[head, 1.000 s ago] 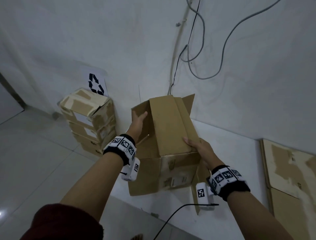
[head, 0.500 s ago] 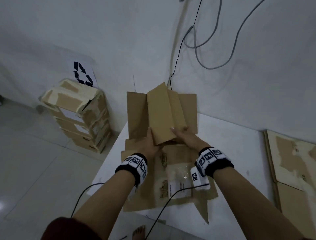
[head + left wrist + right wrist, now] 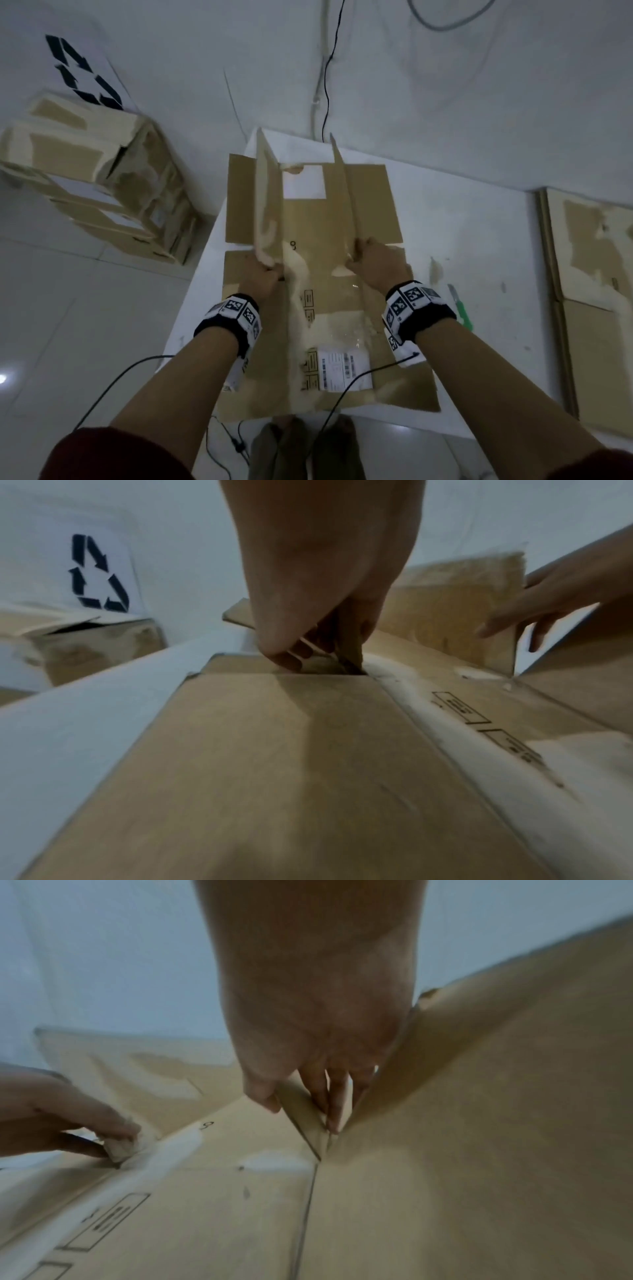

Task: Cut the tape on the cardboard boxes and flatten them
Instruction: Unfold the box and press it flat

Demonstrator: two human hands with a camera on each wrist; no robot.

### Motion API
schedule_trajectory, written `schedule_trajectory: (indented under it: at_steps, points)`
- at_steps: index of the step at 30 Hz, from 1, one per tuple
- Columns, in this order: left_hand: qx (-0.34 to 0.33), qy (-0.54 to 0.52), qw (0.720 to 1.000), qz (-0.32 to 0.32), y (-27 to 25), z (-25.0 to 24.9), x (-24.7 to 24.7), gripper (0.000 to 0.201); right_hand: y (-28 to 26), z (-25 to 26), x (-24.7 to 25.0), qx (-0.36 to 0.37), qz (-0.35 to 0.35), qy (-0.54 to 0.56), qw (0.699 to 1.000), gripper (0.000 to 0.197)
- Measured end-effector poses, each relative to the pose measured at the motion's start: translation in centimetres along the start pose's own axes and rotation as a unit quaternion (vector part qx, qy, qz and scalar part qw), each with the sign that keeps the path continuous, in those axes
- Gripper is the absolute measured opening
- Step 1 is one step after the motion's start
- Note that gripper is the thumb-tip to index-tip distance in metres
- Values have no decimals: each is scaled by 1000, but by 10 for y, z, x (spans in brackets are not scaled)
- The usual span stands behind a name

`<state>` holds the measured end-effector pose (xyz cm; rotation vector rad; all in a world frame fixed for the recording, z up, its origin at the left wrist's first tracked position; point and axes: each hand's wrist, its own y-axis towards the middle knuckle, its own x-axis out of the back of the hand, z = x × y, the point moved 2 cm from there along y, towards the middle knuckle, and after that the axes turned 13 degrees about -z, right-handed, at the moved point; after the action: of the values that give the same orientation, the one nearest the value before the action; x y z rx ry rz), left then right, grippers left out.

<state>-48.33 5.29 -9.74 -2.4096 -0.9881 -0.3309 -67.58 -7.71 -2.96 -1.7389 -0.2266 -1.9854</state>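
box: the collapsed brown cardboard box (image 3: pixel 325 308) lies flat on my white desk (image 3: pixel 479 246), far flaps upright.
left hand (image 3: pixel 262 277): fingers pinch the left flap's base, probably to fold it flat.
right hand (image 3: pixel 378 262): fingers curled on the right flap's base.
hidden: green cutter (image 3: pixel 462 310) is half behind my wrist; no tape seam I can make out.

Dim bluish light, soft shadows, motion blur, wide-angle edge distortion, noisy
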Motion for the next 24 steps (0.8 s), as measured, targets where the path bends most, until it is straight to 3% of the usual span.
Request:
schedule_trajectory:
  at_steps: [1,3,5,6,7,9,11,13,14,15,17,21,24]
  points:
    - [13,-13,999,-50,0,8,6,40,-4,-7,-5,-11,-42,-2,999,38]
    - [33,-1,987,-157,-3,19,15,87,-13,-26,-19,-88,-134,101,982,39]
    - [43,32,966,-255,-14,23,16,124,-25,-45,-34,-160,-249,273,915,57]
    - [35,27,950,-310,-20,22,16,130,-32,-52,-41,-181,-310,317,878,72]
    - [28,18,934,-356,-29,17,16,128,-39,-58,-49,-205,-352,312,858,81]
    - [-27,34,920,-390,-41,22,8,96,-54,-61,-66,-214,-372,236,872,83]
    - [-171,153,921,-315,-52,32,-2,60,-74,-55,-86,-131,-329,190,916,70]
    - [-314,261,897,-170,-70,51,-21,52,-93,-41,-100,14,-272,176,946,54]
    - [-343,267,895,-102,-82,59,-29,53,-102,-32,-105,75,-240,167,953,51]
    - [-362,276,889,-57,-93,64,-33,56,-111,-23,-110,115,-204,156,960,50]
    - [-378,319,869,-21,-105,78,-38,60,-125,-10,-120,127,-150,112,974,54]
    - [-371,383,846,-5,-102,88,-37,63,-134,-8,-131,98,-137,46,985,57]
    - [-369,388,845,-8,-102,86,-41,65,-131,-8,-134,93,-133,49,986,59]
